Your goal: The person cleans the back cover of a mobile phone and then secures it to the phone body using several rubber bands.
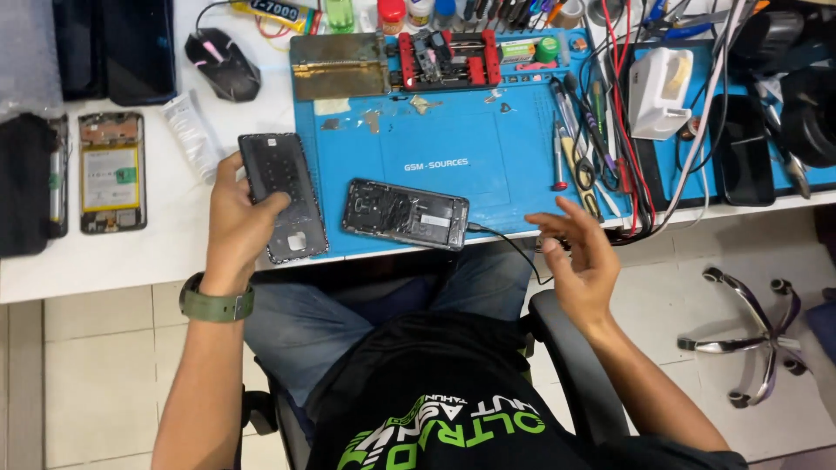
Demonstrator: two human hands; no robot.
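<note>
Currently left hand (235,218) grips a dark phone back cover (283,196), thumb across its face, at the left edge of the blue work mat (488,148). Right hand (579,257) hangs loose and empty, fingers spread, off the table's front edge. Opened phone (406,214) lies on the mat between the hands, black cable (514,248) plugged into its right end. Computer mouse (223,63) sits beyond.

Left hand (237,218): gripping, fingers curled, wrist extending over the desk's near edge.
Right hand (582,261): hovering empty, fingers spreading, off the near edge.
</note>
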